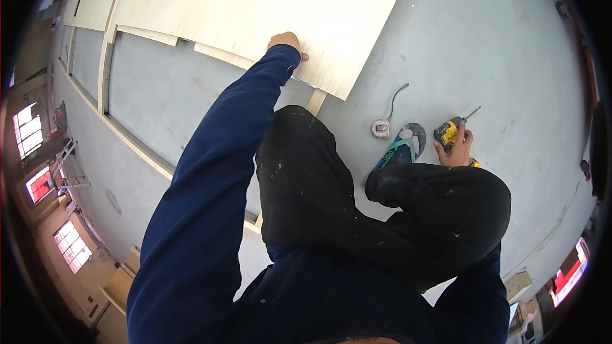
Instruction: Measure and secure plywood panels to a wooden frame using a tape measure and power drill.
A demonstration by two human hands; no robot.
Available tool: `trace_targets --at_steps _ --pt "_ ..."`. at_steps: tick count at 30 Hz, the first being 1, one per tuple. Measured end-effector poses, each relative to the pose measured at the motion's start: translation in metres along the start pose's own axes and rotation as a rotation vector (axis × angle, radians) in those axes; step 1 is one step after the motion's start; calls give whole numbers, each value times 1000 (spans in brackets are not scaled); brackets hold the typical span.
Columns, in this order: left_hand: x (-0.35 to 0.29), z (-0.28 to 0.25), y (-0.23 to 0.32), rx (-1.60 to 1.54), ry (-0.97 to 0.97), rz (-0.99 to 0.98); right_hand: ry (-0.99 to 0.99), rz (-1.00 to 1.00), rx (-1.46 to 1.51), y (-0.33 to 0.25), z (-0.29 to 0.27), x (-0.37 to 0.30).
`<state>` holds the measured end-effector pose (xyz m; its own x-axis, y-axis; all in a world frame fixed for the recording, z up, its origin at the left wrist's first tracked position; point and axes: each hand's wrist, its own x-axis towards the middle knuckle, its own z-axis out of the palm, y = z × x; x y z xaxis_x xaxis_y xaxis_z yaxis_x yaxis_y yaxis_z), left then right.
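Observation:
My left hand point(285, 41) rests on the pale plywood sheet point(268, 6), a little in from its near edge. Its fingers are curled and the thumb points to the right; whether anything lies inside them is hidden. A yellow and black cordless driver point(448, 131) is in my right hand point(460, 148), low over the grey floor beyond my bent knee. Its long bit points up and to the right, away from the sheet. Between the sheet and the driver, a tape measure point(381, 129) with a dark curved strip reaching from it lies on the floor.
Under and beside the sheet runs a frame of light wood strips point(143, 151) on the grey floor point(484, 44). My foot in a strapped sandal point(408, 143) is planted beside the tape measure. A stepladder point(67, 165) and bright windows point(72, 246) are far left.

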<state>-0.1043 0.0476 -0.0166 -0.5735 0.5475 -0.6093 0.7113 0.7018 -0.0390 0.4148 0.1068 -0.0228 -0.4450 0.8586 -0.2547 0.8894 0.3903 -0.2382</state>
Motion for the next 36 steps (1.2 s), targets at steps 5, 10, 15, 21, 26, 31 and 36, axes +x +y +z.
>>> trace_targets --at_steps 5,10,15,21,26,31,36 --pt "-7 -4 -3 45 -51 -55 -21 188 -120 3 21 -5" --pt "-4 -5 12 77 -163 -112 -230 203 -111 42 15 9" --pt "3 10 1 131 -156 -176 -403 439 -116 29 11 16" --pt "17 2 -10 119 -296 -264 -504 516 -126 -23 -13 48" --pt "11 3 34 35 -357 -282 -475 521 -96 -12 -42 56" --pt "29 10 -10 94 -414 -251 -433 503 133 -98 -73 68" --pt "-2 1 16 7 -401 -118 -416 432 317 -181 -125 51"
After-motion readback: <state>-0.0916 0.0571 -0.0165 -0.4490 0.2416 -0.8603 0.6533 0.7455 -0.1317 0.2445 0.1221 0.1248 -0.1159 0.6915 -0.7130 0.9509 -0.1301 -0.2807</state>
